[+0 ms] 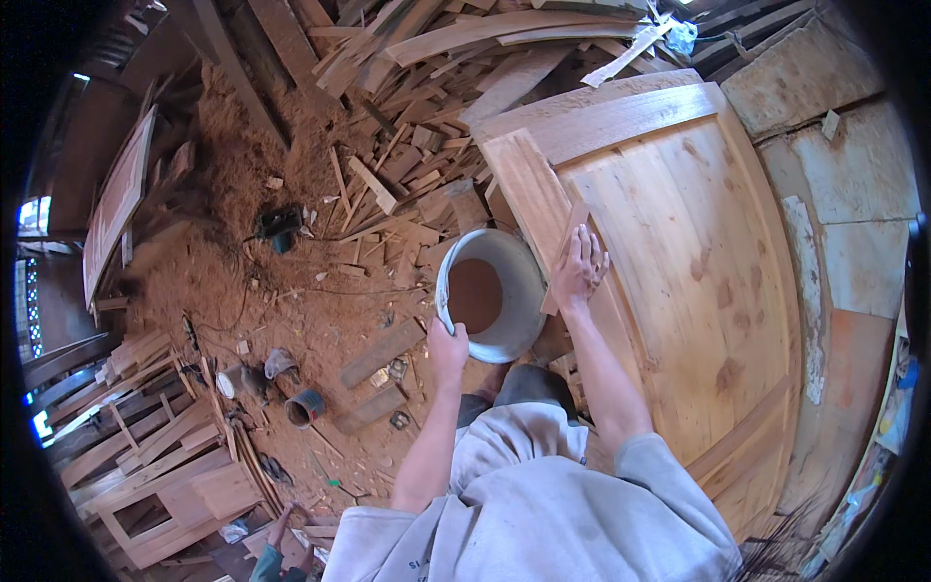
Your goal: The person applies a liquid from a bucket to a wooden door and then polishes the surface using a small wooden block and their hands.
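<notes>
My left hand (pixel 448 345) is closed around the near left rim of a white bucket (pixel 524 310). Brown powder or liquid, I cannot tell which, shows at the bottom of the bucket. To its right lies a large wooden door panel (pixel 669 262) with a raised frame. My right hand (pixel 582 269) rests on the panel's left edge with its fingers spread. Under the palm is a narrow flat wood piece (pixel 567 241), slanted across the frame; whether it is loose cannot be made out.
Sawdust and offcuts (pixel 407 175) cover the floor ahead. Several cans, one a blue tin (pixel 304 408), lie to the left. Stacked boards and a framed panel (pixel 175 509) stand at lower left, near another person's arm (pixel 281 529). Boards (pixel 815 87) lean at right.
</notes>
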{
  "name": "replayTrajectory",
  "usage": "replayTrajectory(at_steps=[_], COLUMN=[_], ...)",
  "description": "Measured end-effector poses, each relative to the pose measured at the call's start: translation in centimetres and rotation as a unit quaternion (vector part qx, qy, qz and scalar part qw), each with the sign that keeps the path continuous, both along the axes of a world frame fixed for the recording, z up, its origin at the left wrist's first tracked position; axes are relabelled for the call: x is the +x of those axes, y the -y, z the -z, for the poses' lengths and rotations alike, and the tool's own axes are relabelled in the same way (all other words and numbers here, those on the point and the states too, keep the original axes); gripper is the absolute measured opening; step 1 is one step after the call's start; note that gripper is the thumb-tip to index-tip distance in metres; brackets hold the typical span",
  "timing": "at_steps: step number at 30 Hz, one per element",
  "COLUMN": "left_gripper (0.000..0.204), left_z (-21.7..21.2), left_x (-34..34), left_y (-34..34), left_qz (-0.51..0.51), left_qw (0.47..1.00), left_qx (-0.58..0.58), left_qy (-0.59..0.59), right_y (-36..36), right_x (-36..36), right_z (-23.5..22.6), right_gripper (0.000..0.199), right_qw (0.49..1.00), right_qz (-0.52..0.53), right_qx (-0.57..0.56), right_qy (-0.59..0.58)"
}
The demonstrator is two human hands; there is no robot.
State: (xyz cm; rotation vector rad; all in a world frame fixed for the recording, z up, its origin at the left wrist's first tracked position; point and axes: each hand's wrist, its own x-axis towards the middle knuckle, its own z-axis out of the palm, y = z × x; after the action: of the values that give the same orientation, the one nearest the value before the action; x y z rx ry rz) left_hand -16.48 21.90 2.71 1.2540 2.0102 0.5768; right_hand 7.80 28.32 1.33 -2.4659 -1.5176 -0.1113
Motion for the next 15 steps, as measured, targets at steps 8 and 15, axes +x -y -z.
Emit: replayTrajectory(at_steps=[8,15], left_gripper=[0.029,0.030], left_z=[0.6,2.0], left_x=[0.0,-0.5], left_y=[-0.2,-0.6], left_qz=[-0.022,-0.042], left_qw=[0.999,0.999], left_qx=[0.032,0.028], left_qy=[0.021,0.021], right_y=[-2.5,-4.0], right_x=[-0.3,-0.2], right_z=[-0.2,-0.5], right_gripper=[0.048,0.046], right_qw=[1.000,0.997], right_qz=[-0.014,-0.066], right_qx=[0.001,0.030], right_qy=[-0.015,-0.018])
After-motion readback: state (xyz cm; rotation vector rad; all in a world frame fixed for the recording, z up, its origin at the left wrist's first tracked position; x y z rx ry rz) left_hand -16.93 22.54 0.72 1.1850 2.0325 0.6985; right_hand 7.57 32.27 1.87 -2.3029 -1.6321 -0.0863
